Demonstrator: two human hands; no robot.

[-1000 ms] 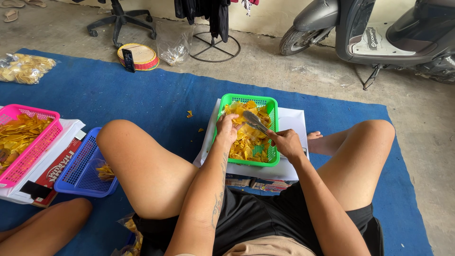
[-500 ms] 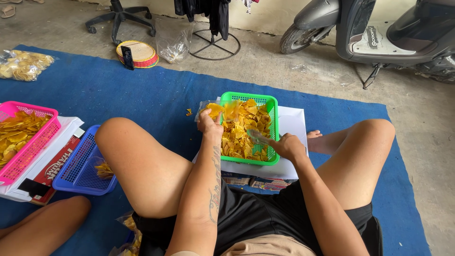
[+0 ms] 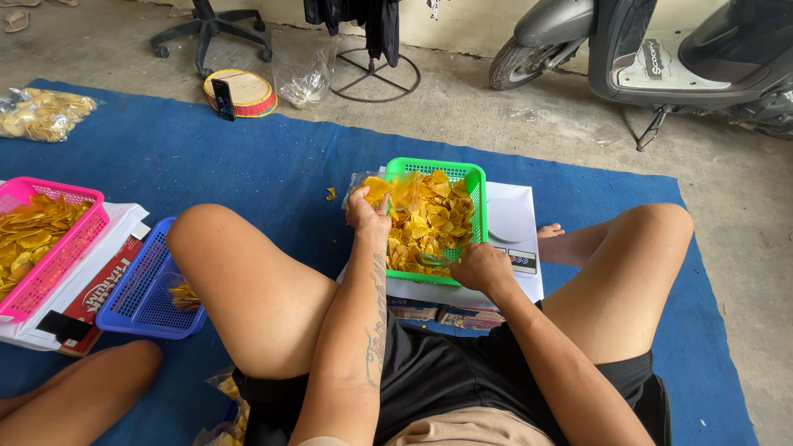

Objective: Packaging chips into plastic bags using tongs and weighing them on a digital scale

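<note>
I sit on a blue mat with a green plastic basket (image 3: 438,168) of yellow chips (image 3: 436,216) between my legs. My left hand (image 3: 368,211) grips the mouth of a clear plastic bag (image 3: 376,190) holding some chips, at the basket's left rim. At the near rim, my right hand (image 3: 481,268) is closed on metal tongs (image 3: 429,260), whose tips lie low among the chips and are mostly hidden. The basket rests on a white sheet beside a white kitchen scale (image 3: 512,221).
To my left stand a pink basket (image 3: 58,248) of chips, a blue basket (image 3: 140,293) and a clear bag of chips (image 3: 45,114). Another person's leg (image 3: 74,396) is at bottom left. A round woven tray (image 3: 241,92), chair base (image 3: 206,33) and scooter (image 3: 661,58) stand beyond the mat.
My left hand moved from the basket's middle to its left rim, lifting the bag of chips. My right hand drew back to the near rim, and the tongs sank into the chips.
</note>
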